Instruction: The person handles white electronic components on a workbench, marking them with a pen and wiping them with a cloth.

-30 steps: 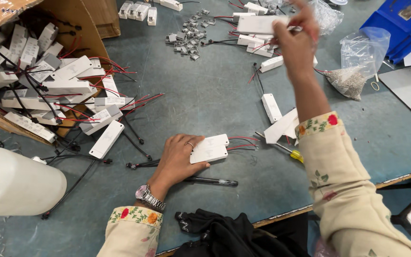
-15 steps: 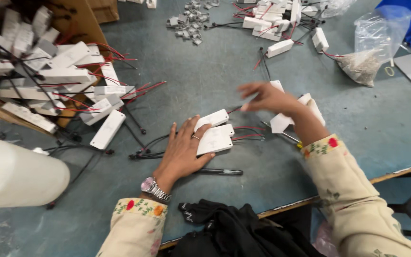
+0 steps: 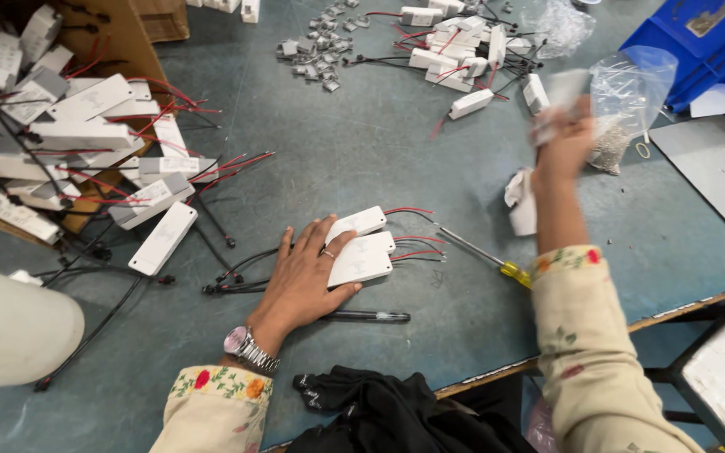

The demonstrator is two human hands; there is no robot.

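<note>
My left hand point(image 3: 304, 281) lies flat, fingers spread, on two small white rectangular boxes with red and black wires, an upper box point(image 3: 362, 222) and a lower box point(image 3: 367, 262), side by side on the grey-green table point(image 3: 362, 143). My right hand point(image 3: 562, 143) is raised over the right side of the table, blurred, closed around what looks like another white box point(image 3: 560, 91). A yellow-handled screwdriver point(image 3: 484, 254) lies just right of the two boxes. A black pen point(image 3: 367, 316) lies below my left hand.
Many wired white boxes spill from a cardboard box point(image 3: 119, 42) at left. Small metal parts point(image 3: 316, 46) and more white boxes point(image 3: 463, 50) lie at the back. A plastic bag point(image 3: 623, 101), blue bin point(image 3: 706, 42), white cylinder point(image 3: 10, 327) and black cloth point(image 3: 379, 415) surround the work area.
My right hand brought a second white box beside the first, let it go, then swung up to the right. My left hand spread over both boxes.
</note>
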